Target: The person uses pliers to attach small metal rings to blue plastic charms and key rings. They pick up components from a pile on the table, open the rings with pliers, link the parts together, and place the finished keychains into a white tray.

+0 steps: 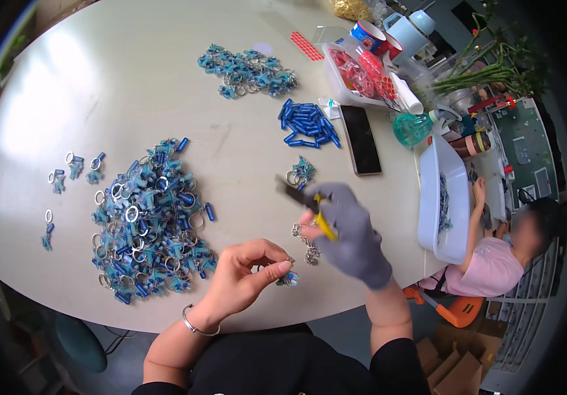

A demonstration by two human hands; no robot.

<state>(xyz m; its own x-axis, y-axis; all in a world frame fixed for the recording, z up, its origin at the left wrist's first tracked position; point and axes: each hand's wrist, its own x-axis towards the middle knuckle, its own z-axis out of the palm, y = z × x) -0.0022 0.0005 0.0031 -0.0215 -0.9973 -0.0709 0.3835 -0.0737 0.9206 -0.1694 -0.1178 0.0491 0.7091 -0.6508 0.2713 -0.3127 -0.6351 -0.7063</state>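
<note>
A: Where does the small blue charm [288, 279] sit?
B: Beneath the fingertips of your left hand [247, 275], above the near part of the worktop [244, 145]; your fingers hide most of it.

A: And the state of each grip?
B: Your left thumb and forefinger pinch the charm. Your right hand [352, 230], in a grey glove, is closed around yellow-handled pliers [326, 226], their dark nose pointing up and to the left. Whether the nose is parted cannot be told.

A: What lies nearest?
B: Silver metal rings [311, 254], partly under your right hand, and, just beyond the pliers' nose, a small cluster of blue charms with rings [301, 171].

A: And farther out?
B: To your left, a large heap of blue keychains [152, 224], with four loose keychains [75, 166] beyond its left side. Ahead lie blue tubes [310, 125], a dark phone [360, 140] beside them, and a second heap of ringed charms [244, 71]. Past the phone stands a clear tub [361, 101] of red pieces; at your right, a pale blue basin [430, 204], near a person in pink [491, 266].
</note>
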